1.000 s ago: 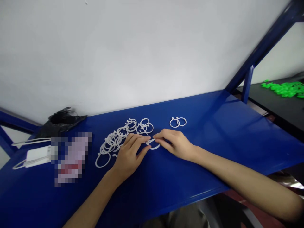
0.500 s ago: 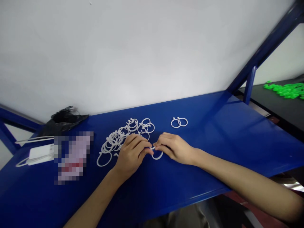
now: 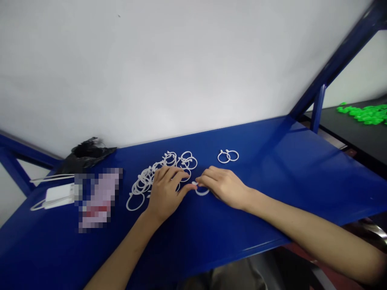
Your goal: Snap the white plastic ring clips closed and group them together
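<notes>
A white plastic ring (image 3: 202, 195) with a small knob is pinched in the fingers of my right hand (image 3: 225, 186), low over the blue table. My left hand (image 3: 166, 192) is open, its thumb and fingers spread. The tip of its thumb is beside the ring's knob; whether they touch I cannot tell. Behind and left of my left hand lies a loose heap of similar white rings (image 3: 144, 179), partly hidden by that hand. Beyond my right hand, two overlapping white rings (image 3: 224, 162) lie apart from the heap.
On the left of the blue table (image 3: 266, 161) are a blurred pink item (image 3: 104, 193), a white box-like device (image 3: 60, 193) with a cable, and a black plastic bag (image 3: 87, 153). Green pieces (image 3: 370, 114) lie on a dark surface at far right. Blue frame posts (image 3: 319, 106) flank the table.
The fingers of my left hand have spread and come off the white ring. My right hand keeps hold of the ring, which has tilted slightly.
</notes>
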{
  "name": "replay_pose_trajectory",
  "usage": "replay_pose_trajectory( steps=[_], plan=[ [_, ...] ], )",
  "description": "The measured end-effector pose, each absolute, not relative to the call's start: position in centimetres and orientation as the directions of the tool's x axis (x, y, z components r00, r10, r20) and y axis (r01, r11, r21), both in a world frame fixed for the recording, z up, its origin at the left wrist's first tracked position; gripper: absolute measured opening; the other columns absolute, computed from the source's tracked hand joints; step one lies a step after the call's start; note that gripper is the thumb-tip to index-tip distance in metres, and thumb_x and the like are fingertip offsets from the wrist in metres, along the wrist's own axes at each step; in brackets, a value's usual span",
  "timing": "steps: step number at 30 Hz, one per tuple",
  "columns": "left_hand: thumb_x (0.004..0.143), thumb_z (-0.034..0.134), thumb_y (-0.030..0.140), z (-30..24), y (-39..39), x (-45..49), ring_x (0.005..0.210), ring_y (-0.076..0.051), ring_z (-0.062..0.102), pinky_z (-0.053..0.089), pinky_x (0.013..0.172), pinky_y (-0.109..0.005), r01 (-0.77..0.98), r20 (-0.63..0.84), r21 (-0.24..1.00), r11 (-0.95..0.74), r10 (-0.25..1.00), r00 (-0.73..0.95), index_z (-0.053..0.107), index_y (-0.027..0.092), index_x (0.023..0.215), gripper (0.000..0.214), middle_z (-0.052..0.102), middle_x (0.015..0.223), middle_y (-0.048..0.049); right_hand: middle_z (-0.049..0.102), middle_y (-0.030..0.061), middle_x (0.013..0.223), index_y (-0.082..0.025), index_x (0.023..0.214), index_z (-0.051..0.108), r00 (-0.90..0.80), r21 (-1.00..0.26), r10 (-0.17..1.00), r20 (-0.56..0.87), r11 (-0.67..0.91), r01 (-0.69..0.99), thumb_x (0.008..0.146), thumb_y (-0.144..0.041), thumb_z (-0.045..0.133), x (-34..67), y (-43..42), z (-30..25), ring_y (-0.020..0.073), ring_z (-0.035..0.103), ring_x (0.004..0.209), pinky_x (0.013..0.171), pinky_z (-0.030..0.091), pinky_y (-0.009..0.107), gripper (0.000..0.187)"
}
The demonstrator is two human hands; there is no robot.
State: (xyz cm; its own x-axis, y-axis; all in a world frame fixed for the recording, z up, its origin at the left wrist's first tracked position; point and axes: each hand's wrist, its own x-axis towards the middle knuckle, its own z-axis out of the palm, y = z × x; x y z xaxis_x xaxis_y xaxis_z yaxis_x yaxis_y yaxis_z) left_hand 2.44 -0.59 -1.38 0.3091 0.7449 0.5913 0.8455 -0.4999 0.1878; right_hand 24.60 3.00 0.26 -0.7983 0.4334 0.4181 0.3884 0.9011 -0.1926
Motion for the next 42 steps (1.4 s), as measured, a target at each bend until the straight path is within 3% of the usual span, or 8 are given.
replay_pose_trajectory(
  steps=[7,15,21,25,28,32,37,42],
  plan=[
    [0.088,0.066,0.04,-1.8,-0.3,1.9,0.109,-0.032,0.05,0.041,0.094,-0.052,0.938,0.454,0.084,-0.335,0.851,0.264,0.069,0.022,0.099,0.021,0.061,0.116,-0.0103,0.061,0.011,0.11,-0.019,0.119,0.061,-0.57,-0.108,0.68,0.461,0.681,0.724,0.101,-0.016,0.037,26.6,6.2,0.6,0.0181,0.057,0.081,0.06,0.042,0.027,0.03],
    [0.093,0.058,0.023,-1.1,-0.7,2.2,0.11,-0.029,0.05,0.04,0.095,-0.049,0.912,0.429,0.106,-0.396,0.846,0.318,0.07,0.022,0.089,0.013,0.063,0.116,-0.0076,0.065,0.0131,0.102,-0.014,0.115,0.066,-0.438,0.03,0.804,0.402,0.466,0.884,0.097,-0.022,0.053,28.1,8.5,-0.1,0.0274,0.053,0.095,0.077,0.048,0.037,0.023],
    [0.094,0.056,0.018,-0.7,-1.2,2.5,0.105,-0.023,0.052,0.043,0.095,-0.043,0.838,0.562,0.17,-0.519,0.749,0.35,0.068,0.02,0.095,0.012,0.065,0.11,-0.0069,0.063,0.0138,0.11,-0.013,0.127,0.06,-0.545,-0.128,0.676,0.497,0.678,0.724,0.1,-0.03,0.049,26.9,7.0,0.5,0.0262,0.053,0.098,0.086,0.05,0.042,0.033],
    [0.093,0.055,0.012,-0.5,-1.4,2.7,0.102,-0.02,0.053,0.046,0.093,-0.038,0.79,0.597,0.181,-0.586,0.703,0.385,0.066,0.021,0.095,0.014,0.066,0.107,-0.0048,0.06,0.0113,0.117,-0.02,0.136,0.052,-0.701,-0.308,0.563,0.437,0.826,0.472,0.101,-0.035,0.048,25.7,5.2,0.2,0.0229,0.057,0.103,0.089,0.052,0.041,0.038],
    [0.094,0.052,0.008,-0.4,-1.4,2.8,0.099,-0.018,0.055,0.049,0.09,-0.035,0.757,0.605,0.198,-0.622,0.686,0.405,0.063,0.021,0.095,0.017,0.065,0.106,-0.0041,0.06,0.0097,0.114,-0.022,0.133,0.054,-0.772,-0.429,0.506,0.383,0.838,0.337,0.102,-0.032,0.047,24.9,4.3,-0.3,0.02,0.059,0.102,0.087,0.054,0.037,0.033],
    [0.096,0.048,0.009,-0.6,-1.4,2.7,0.101,-0.017,0.057,0.051,0.091,-0.034,0.737,0.568,0.251,-0.628,0.712,0.413,0.06,0.022,0.1,0.018,0.062,0.107,-0.0039,0.062,0.0085,0.107,-0.018,0.12,0.061,-0.762,-0.49,0.526,0.378,0.812,0.317,0.102,-0.032,0.046,24.5,4.1,-0.5,0.0179,0.062,0.096,0.085,0.054,0.033,0.027],
    [0.097,0.05,0.015,-1.5,-1.2,2.4,0.111,-0.018,0.058,0.049,0.099,-0.036,0.753,0.523,0.296,-0.587,0.76,0.387,0.053,0.021,0.121,0.025,0.061,0.116,-0.0057,0.062,0.0087,0.108,-0.017,0.118,0.061,-0.754,-0.495,0.548,0.362,0.799,0.343,0.101,-0.036,0.05,24.7,4.1,-0.3,0.0182,0.062,0.097,0.085,0.054,0.032,0.028],
    [0.098,0.045,0.014,-2.0,-0.9,2.0,0.099,-0.017,0.061,0.051,0.09,-0.033,0.756,0.476,0.26,-0.602,0.76,0.442,0.059,0.023,0.113,0.022,0.062,0.106,-0.0034,0.065,0.0076,0.106,-0.018,0.111,0.061,-0.748,-0.548,0.549,0.374,0.781,0.3,0.103,-0.027,0.045,24.6,3.9,-0.7,0.0173,0.064,0.096,0.086,0.053,0.032,0.021]
  ],
)
